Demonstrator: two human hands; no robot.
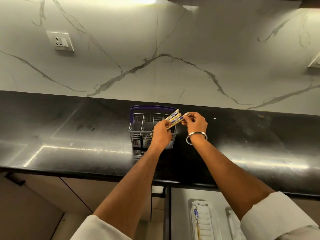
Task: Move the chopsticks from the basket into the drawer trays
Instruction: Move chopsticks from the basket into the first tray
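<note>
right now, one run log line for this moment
step: gathering chopsticks over basket | left hand: grips bundle | right hand: pinches bundle top | drawer tray: holds chopsticks

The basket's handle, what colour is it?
Dark blue-purple; the basket itself is grey. The head view shows its handle best.

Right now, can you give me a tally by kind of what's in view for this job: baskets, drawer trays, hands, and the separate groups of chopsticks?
Baskets: 1, the grey basket on the black counter.
Drawer trays: 2, left tray and right tray.
Hands: 2, left hand and right hand.
Chopstick groups: 2, held bundle and chopsticks in the left tray.
Total: 7
</note>
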